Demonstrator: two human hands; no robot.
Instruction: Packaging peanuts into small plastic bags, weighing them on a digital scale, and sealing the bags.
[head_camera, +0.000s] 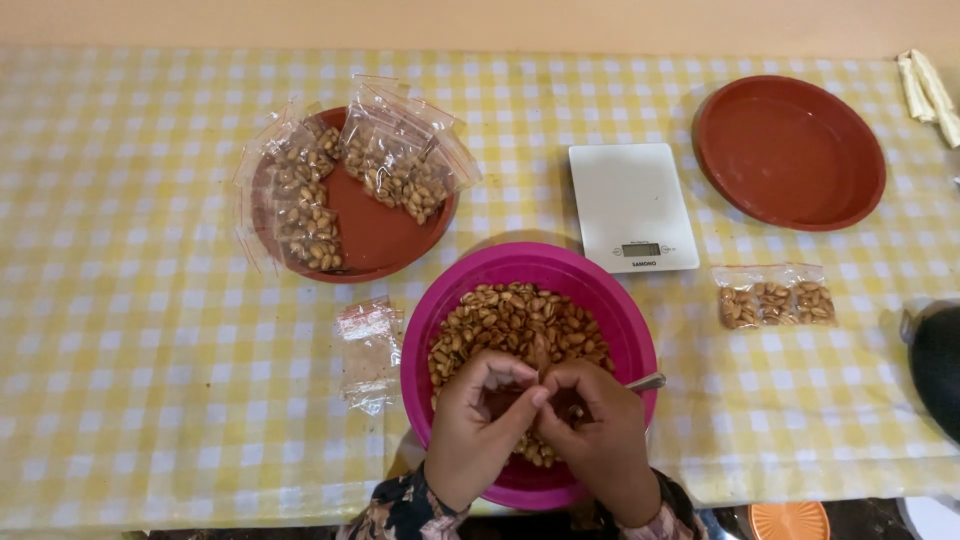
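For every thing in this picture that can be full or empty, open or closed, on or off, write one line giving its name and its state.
Pink bowl: partly filled with nuts.
Left red plate: holds filled clear bags.
Right red plate: empty.
Kitchen scale: nothing on it; display too small to read.
Bags right of bowl: filled with nuts.
Bags left of bowl: empty, flat.
Left hand: curled, fingertips meeting the right's.
Right hand: curled over the bowl.

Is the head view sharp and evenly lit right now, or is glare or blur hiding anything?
Head view: soft, even light, faint shadows. Slight glare on the clear bags in the brown plate; the nuts still show. The left hand and right hand over the pink bowl are slightly soft, so what their fingers pinch is unclear.
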